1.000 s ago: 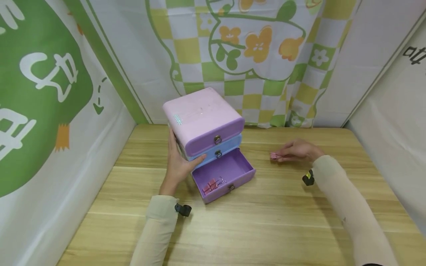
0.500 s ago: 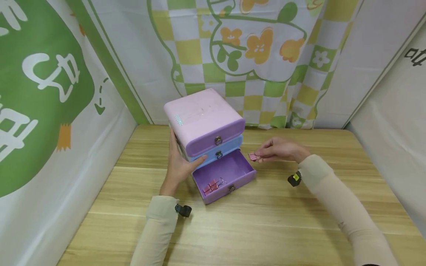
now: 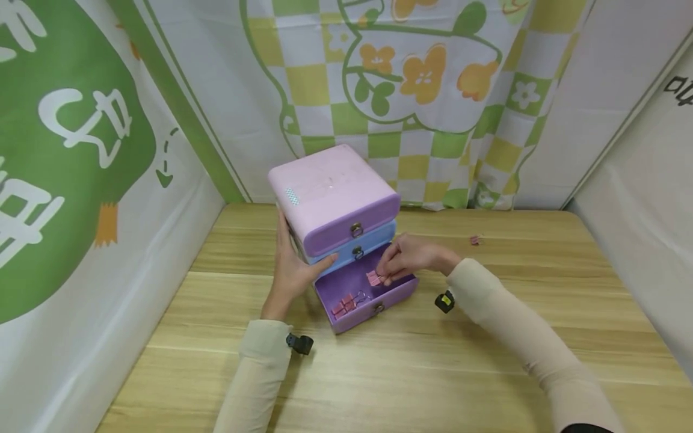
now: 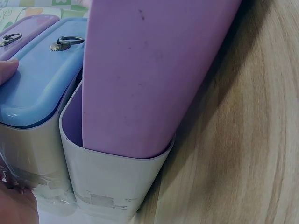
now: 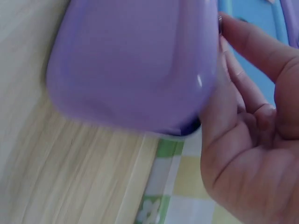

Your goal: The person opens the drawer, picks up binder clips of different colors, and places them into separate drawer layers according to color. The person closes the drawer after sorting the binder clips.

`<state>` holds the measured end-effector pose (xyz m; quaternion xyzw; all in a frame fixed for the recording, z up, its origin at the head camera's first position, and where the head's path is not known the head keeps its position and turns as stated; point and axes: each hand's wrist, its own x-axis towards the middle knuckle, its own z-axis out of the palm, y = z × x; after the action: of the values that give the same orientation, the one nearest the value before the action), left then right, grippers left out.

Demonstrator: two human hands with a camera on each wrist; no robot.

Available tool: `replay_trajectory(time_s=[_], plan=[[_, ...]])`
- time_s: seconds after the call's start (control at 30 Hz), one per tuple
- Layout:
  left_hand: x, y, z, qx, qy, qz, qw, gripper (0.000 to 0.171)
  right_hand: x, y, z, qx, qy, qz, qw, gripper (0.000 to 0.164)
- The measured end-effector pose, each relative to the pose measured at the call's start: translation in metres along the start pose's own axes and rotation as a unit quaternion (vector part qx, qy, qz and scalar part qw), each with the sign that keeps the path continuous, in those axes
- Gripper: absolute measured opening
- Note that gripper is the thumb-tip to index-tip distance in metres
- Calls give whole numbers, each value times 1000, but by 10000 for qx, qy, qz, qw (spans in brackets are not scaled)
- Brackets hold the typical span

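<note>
A small three-drawer cabinet point(image 3: 335, 192) has a pink top, a closed purple drawer and a closed blue drawer point(image 3: 373, 237). Its lowest purple drawer point(image 3: 354, 319) is pulled out, with pink binder clips point(image 3: 342, 305) in the near left corner. My left hand point(image 3: 292, 273) grips the cabinet's left side, its thumb over the blue drawer front. With thumb and fingers, my right hand point(image 3: 408, 258) pinches another pink binder clip point(image 3: 373, 278) over the inside of the open drawer. In the right wrist view, that hand point(image 5: 252, 126) overlaps the drawer's end point(image 5: 135, 65), and the clip is mostly hidden.
One more pink binder clip point(image 3: 475, 240) lies on the wooden table point(image 3: 487, 361), right of the cabinet. Behind the table hangs a checked, flowered curtain point(image 3: 417, 144). White printed sheets stand at both sides.
My right hand has carried its binder clip leftward from the table to over the open drawer. A clip on the table now shows where that hand was. My left hand stays put.
</note>
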<state>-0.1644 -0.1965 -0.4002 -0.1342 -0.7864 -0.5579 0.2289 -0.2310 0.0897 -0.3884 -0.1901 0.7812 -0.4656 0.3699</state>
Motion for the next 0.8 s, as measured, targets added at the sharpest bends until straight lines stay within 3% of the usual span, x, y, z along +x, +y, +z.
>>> replay_trajectory(time_s=[0.3, 0.5, 0.8], plan=[[1, -1, 2, -34, 58, -26, 10000, 143, 19, -7, 31, -895, -53, -26, 9960, 15], [3, -28, 5, 215, 93, 42, 9997, 149, 26, -7, 43, -1770, -126, -494, 9829, 13], [4, -37, 3, 186, 87, 56, 9998, 152, 26, -8, 47, -2267, 0, -444, 9729, 14]])
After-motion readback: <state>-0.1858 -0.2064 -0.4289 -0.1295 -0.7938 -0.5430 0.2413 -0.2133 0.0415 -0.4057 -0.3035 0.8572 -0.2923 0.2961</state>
